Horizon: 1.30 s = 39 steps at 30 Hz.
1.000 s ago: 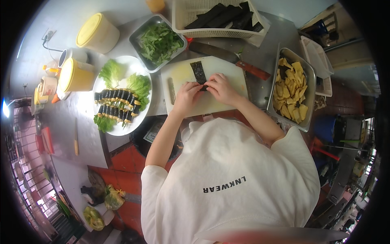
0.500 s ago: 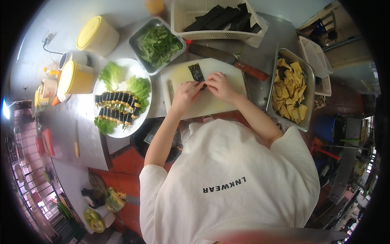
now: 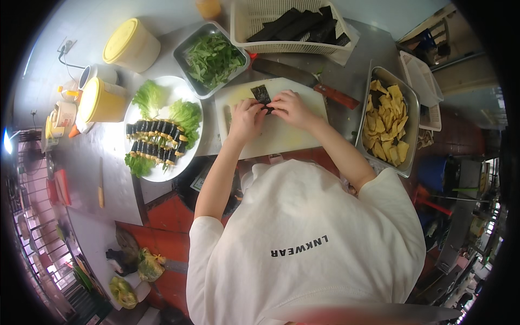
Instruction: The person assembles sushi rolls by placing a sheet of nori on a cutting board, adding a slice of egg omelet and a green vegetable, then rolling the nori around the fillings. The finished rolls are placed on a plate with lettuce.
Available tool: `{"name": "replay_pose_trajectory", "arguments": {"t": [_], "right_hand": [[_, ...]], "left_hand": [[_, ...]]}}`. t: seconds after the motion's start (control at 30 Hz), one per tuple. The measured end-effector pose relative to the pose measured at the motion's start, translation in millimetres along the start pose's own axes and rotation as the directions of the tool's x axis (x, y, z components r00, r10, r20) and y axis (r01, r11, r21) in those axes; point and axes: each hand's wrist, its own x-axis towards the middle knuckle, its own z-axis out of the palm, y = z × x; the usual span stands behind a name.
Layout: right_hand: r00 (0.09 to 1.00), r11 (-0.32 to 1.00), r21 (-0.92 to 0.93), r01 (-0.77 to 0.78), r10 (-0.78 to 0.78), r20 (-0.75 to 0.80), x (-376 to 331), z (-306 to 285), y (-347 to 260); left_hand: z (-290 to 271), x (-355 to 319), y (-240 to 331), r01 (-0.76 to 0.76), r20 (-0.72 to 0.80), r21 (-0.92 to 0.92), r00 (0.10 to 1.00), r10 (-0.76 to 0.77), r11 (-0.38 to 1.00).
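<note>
Seaweed strip (image 3: pixel 260 94) on cutting board (image 3: pixel 290 135), far end pointing away from me. My left hand (image 3: pixel 248 120) and right hand (image 3: pixel 294 110) pinch near end from both sides, probably keeping fold even. Knife (image 3: pixel 287 70) along board's far edge, likely clear of my fingers.

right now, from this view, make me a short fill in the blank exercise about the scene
1. At the cutting board, of the left hand and the right hand, ____ are holding the dark strip.
2. The leaf tray stands to the ____ of the yellow-piece tray, as pictured.
3. The round lid on the far white tub is coloured ____.

Missing words: both; left; yellow.
</note>
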Motion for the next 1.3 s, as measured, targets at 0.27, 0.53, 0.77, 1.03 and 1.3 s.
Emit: {"name": "replay_pose_trajectory", "arguments": {"t": [0.27,0.53,0.77,1.03,1.3], "right_hand": [[1.000,0.998,-0.058,-0.003,0.003,0.005,16,-5,0],[0.994,0.994,-0.005,0.113,-0.113,-0.010,14,1,14],[0.998,0.992,-0.116,0.057,-0.058,-0.003,33,-7,6],[0.979,0.977,0.129,-0.171,0.154,0.133,40,-16,1],[0.995,0.996,-0.063,-0.056,0.061,0.081,43,-8,9]], "left_hand": [[8,-1,-4,0.046,-0.094,-0.172,0.994,-0.063,0.984],[8,16,-18,0.171,0.002,-0.119,0.985,-0.172,0.978],[9,5,-9,0.000,-0.167,-0.092,0.986,-0.016,0.996],[6,18,-23,0.124,-0.024,-0.058,0.992,-0.125,0.991],[8,25,-31,0.064,-0.097,-0.045,0.993,-0.068,0.997]]}}
